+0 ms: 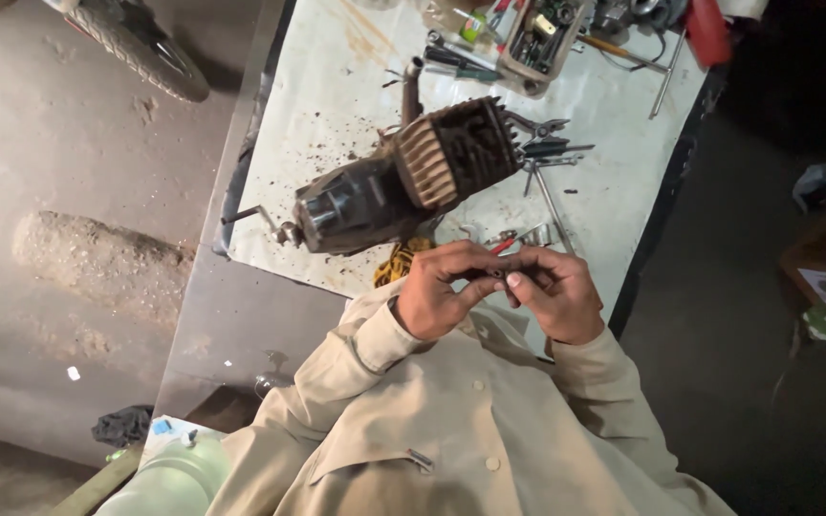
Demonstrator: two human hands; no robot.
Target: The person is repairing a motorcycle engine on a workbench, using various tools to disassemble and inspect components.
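Pinching a small dark part (495, 273), possibly a bolt, both the left hand (437, 291) and right hand (554, 291) close fingertips on it above the table's (317, 86) near edge, beside the engine (403, 177); steady, even grip suits.

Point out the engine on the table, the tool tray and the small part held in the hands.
engine (403, 182), head view, on its finned cylinder block.
tool tray (545, 38), head view, on its rim at the table's far end.
small part (494, 273), head view, on the dark piece pinched between both hands' fingertips.
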